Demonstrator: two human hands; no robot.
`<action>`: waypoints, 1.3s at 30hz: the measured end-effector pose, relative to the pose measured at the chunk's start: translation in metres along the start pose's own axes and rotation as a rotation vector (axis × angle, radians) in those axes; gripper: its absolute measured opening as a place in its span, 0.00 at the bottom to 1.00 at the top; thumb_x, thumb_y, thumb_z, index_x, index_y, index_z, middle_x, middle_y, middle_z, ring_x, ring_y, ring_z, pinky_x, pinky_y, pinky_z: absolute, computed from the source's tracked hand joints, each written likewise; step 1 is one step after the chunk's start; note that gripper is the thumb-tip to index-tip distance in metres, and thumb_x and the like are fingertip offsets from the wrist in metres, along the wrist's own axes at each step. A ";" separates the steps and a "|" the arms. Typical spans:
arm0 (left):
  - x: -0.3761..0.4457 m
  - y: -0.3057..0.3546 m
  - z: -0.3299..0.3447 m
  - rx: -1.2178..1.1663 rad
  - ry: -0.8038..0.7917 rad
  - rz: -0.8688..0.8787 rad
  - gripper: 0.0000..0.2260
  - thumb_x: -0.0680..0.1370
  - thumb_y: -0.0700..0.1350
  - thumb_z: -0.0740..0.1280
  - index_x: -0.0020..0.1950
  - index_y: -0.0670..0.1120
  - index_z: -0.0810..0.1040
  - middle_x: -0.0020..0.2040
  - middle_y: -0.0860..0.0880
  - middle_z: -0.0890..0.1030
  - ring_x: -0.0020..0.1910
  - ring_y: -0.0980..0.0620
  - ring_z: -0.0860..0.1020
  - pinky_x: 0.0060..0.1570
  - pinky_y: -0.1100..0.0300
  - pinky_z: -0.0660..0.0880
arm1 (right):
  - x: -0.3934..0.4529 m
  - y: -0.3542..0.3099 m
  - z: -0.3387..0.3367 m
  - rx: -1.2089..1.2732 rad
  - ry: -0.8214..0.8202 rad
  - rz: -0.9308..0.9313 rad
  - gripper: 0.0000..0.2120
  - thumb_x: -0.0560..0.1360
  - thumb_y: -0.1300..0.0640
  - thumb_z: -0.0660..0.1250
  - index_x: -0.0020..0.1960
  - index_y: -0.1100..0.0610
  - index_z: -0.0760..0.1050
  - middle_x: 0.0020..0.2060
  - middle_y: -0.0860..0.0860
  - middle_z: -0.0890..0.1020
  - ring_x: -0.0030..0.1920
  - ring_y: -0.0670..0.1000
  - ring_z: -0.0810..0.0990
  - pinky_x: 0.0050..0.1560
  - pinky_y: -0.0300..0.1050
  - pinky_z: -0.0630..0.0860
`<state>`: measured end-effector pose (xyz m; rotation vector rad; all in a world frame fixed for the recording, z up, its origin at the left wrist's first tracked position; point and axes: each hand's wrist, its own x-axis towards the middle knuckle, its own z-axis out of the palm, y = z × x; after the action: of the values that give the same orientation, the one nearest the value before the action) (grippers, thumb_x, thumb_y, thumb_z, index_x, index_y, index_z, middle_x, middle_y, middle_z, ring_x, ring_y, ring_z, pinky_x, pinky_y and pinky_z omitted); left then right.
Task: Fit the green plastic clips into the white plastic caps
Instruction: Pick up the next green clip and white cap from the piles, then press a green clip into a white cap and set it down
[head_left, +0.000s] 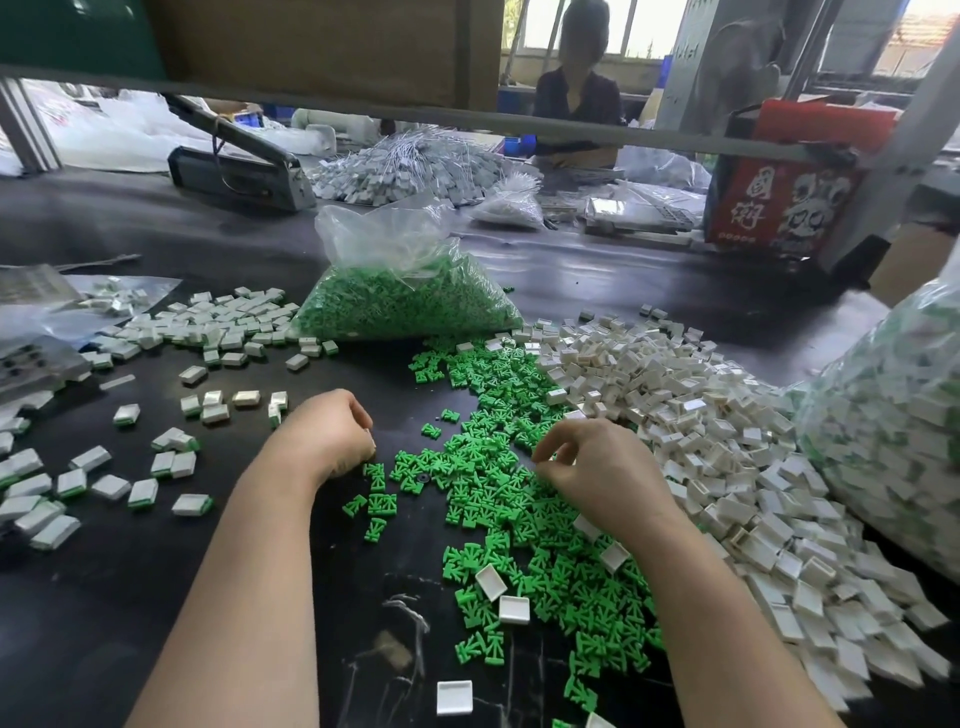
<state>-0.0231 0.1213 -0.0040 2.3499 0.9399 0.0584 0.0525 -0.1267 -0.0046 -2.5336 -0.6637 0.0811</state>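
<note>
A loose spread of green clips (498, 499) covers the black table in front of me. A big heap of empty white caps (727, 441) lies to its right. My left hand (327, 436) rests at the spread's left edge with its fingers curled under; a pale sliver of a white cap (371, 437) shows at its fingertips. My right hand (597, 467) arches over the clips, thumb and forefinger close together down on the pile; whether they pinch a clip is hidden. A few empty caps (491, 581) lie among the clips near me.
Fitted caps with green edges (156, 467) are scattered at the left, and more (228, 322) lie at the back left. A clear bag of green clips (405, 296) stands behind the spread. A large bag (893, 431) bulges at the right. A person sits across the table.
</note>
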 end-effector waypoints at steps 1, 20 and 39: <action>0.001 -0.004 -0.002 0.032 0.042 -0.028 0.04 0.73 0.38 0.69 0.43 0.46 0.75 0.49 0.43 0.81 0.46 0.45 0.78 0.47 0.55 0.76 | 0.001 0.001 -0.001 0.006 0.011 0.017 0.01 0.75 0.50 0.71 0.44 0.44 0.79 0.38 0.42 0.81 0.33 0.45 0.78 0.45 0.49 0.81; -0.029 0.065 0.048 -0.199 0.110 0.484 0.07 0.77 0.46 0.69 0.53 0.53 0.76 0.49 0.51 0.77 0.45 0.54 0.76 0.47 0.58 0.74 | 0.001 0.021 -0.004 -0.454 0.190 0.279 0.10 0.77 0.59 0.58 0.53 0.49 0.75 0.44 0.47 0.79 0.52 0.52 0.73 0.51 0.48 0.70; -0.040 0.084 0.057 -0.996 -0.120 0.570 0.08 0.68 0.38 0.78 0.38 0.50 0.85 0.37 0.50 0.86 0.36 0.56 0.83 0.39 0.66 0.77 | 0.002 0.002 -0.005 0.384 0.166 -0.014 0.09 0.75 0.56 0.72 0.54 0.50 0.83 0.45 0.47 0.85 0.36 0.45 0.81 0.38 0.43 0.80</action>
<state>0.0126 0.0180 0.0021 1.5635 0.0690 0.4842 0.0564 -0.1294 -0.0009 -2.1393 -0.5412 -0.0072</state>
